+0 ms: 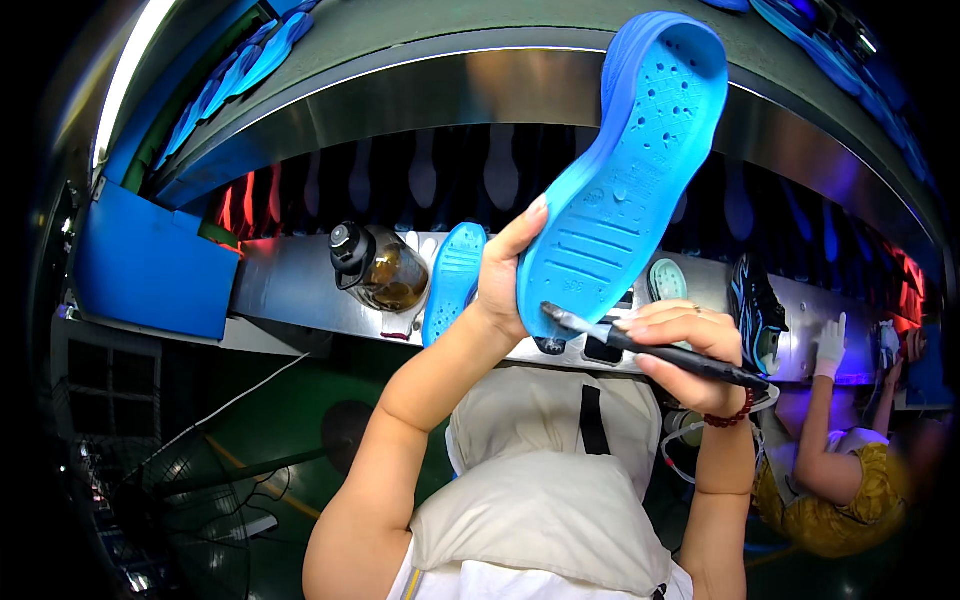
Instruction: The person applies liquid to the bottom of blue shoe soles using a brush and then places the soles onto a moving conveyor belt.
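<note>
A bright blue shoe sole (625,215) is held up in front of me, tilted, its hollow inner side with holes and ridges facing me. My left hand (503,272) is closed on the left edge of its lower end. A slim brush (665,352) with a dark handle and a pale, smeared tip is in my right hand (700,340), gripped between thumb and fingers. Its tip meets the sole's lower end, seemingly in contact with the surface. Another blue sole (457,278) rests on the metal ledge (290,285), left of my left wrist.
On the ledge stand a bottle (392,272) with a black lid, a pale green sole (668,280) and a black shoe (757,310). Beyond runs a green belt (430,22) with a metal side, carrying blue soles (245,75). At right works another person with a white-gloved hand (831,345).
</note>
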Action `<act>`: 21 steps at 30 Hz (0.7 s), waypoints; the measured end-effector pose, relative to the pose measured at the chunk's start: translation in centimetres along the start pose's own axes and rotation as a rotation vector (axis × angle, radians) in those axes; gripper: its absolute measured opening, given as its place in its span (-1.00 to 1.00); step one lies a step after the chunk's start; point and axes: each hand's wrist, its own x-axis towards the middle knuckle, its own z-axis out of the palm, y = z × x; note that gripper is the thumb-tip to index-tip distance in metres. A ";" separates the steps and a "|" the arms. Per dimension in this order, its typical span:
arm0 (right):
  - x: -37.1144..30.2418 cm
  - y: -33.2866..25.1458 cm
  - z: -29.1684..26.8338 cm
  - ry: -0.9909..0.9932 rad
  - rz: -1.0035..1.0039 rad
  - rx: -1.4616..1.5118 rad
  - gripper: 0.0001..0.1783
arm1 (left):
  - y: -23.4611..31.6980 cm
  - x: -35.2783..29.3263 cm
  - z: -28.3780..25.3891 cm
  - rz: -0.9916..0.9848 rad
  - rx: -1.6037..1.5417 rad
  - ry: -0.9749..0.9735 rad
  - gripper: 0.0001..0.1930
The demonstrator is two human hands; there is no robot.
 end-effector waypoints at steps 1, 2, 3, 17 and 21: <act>0.1 0.0 0.3 -0.020 0.008 -0.020 -0.78 | 0.1 0.0 -0.2 -0.029 -0.065 -0.030 -0.40; 0.1 -0.3 0.7 -0.078 -0.039 -0.070 -0.79 | 0.2 0.0 -0.6 -0.059 -0.129 -0.060 -0.40; 0.0 -0.9 1.0 -0.135 -0.086 -0.121 -0.79 | 0.2 0.0 -0.8 -0.088 -0.194 -0.090 -0.40; -1.4 -0.2 -2.0 -0.313 0.124 -0.086 -0.80 | 0.3 -1.2 0.1 -0.664 0.446 0.118 -0.40; -2.2 0.7 -2.2 -0.522 0.079 -0.245 -0.78 | 0.8 -1.5 0.3 -0.754 0.590 0.143 -0.40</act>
